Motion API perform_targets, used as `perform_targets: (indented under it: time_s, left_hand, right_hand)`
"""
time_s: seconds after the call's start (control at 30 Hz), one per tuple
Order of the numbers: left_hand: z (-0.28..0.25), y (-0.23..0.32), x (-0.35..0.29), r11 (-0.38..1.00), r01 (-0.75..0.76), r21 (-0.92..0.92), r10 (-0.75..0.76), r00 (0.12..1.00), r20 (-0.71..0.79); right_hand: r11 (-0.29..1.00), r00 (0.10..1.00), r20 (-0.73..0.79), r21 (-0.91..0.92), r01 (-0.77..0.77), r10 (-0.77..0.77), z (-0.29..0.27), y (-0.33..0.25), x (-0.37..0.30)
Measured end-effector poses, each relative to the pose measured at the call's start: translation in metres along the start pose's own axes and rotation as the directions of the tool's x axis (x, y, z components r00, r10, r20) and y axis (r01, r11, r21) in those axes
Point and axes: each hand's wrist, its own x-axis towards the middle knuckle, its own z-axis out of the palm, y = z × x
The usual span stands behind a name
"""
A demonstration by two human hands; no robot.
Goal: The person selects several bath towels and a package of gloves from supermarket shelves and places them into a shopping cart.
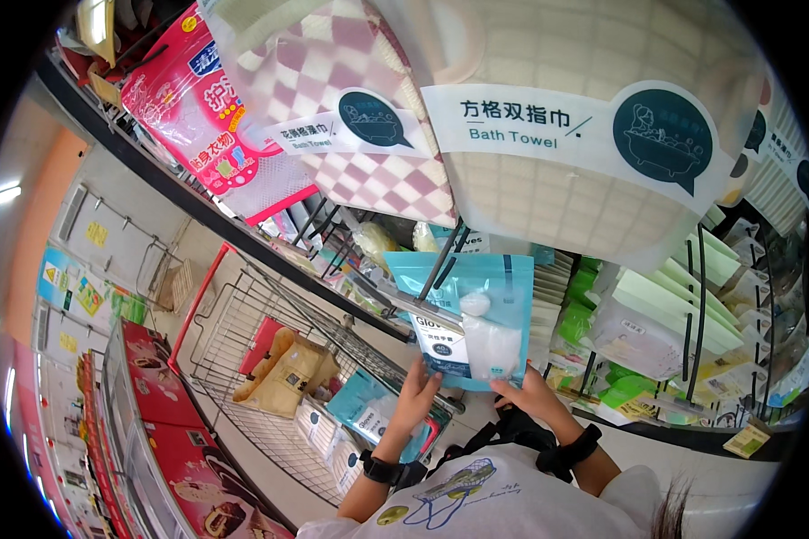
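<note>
A teal pouch of gloves (494, 337) with a clear window and crumpled white contents hangs in front of me at a metal display hook. My left hand (415, 397) is closed on its lower left corner. At the lower right corner, my right hand (532, 397) pinches the pouch, thumb on the front. The fingers behind it are hidden. Whether the hook passes through the pouch's hole cannot be made out. Another teal glove pouch (368, 404) lies in the shopping cart (261, 431), below my left hand, beside a brown paper bag (283, 373).
Large packs of checked towels, one pink and white (377, 175) and one cream (548, 193), hang overhead. A pink bag (216, 135) hangs at upper left. Several hooks with green and white packs (638, 332) stick out at right. Red freezer cabinets (180, 440) line the left.
</note>
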Motion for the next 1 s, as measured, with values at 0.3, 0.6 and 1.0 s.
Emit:
perform_targets:
  time_s: [0.3,0.6,1.0]
  left_hand:
    - [-0.022,-0.011,-0.021,0.998,0.025,0.064,-0.025,1.0,-0.002]
    - [-0.072,-0.036,-0.09,0.98,0.184,0.072,-0.177,0.981,-0.083]
    - [-0.154,-0.145,-0.205,0.906,0.421,0.048,-0.377,0.854,-0.359]
  right_hand:
    - [0.979,0.92,-0.362,-0.184,0.088,-0.151,0.004,0.005,-0.03]
    - [0.972,0.913,-0.348,-0.164,0.165,-0.214,0.053,0.027,-0.046]
    - [0.899,0.879,0.321,-0.376,-0.225,0.354,0.15,0.15,-0.005]
